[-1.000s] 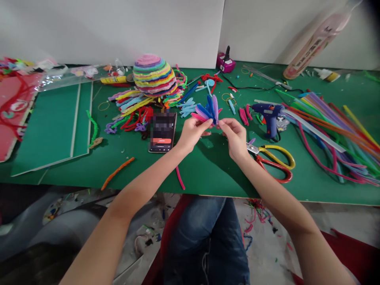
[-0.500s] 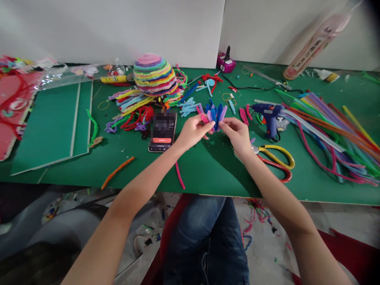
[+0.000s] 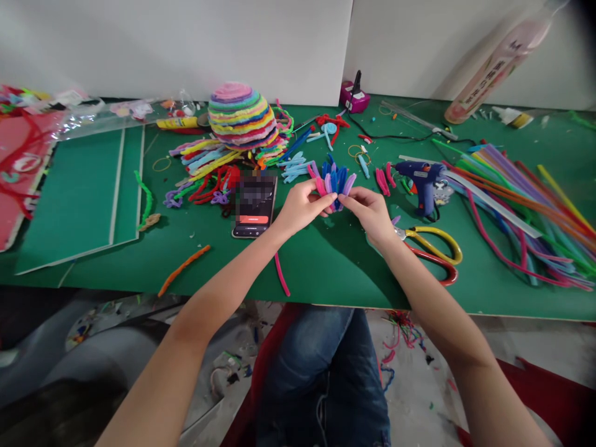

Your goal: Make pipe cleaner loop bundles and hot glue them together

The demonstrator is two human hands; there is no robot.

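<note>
Both my hands pinch one bundle of folded pipe cleaners [image 3: 336, 179], coloured pink, lilac and blue, whose loops fan upward above the green table. My left hand [image 3: 305, 205] is closed on its left and lower side. From the right, the thumb and fingertips of my right hand [image 3: 372, 211] close on its lower middle; the exact grip point is partly hidden. Just behind the bundle lie light blue folded pipe cleaners [image 3: 295, 167]. Pink folded pieces [image 3: 382, 180] rest to the right, beside a blue glue gun [image 3: 423, 180].
A phone [image 3: 255, 208] lies left of my hands, below a striped ball-shaped piece [image 3: 242, 118]. Scissors [image 3: 435, 248] with yellow and red handles lie near my right forearm. Long pipe cleaners [image 3: 526, 205] spread at right. A pink bottle [image 3: 496, 71] stands behind; a green board [image 3: 79, 192] lies left.
My right fingertips have shifted slightly left and down along the bundle, and its right-hand lilac loops show more fully. My left hand stays nearly where it was.
</note>
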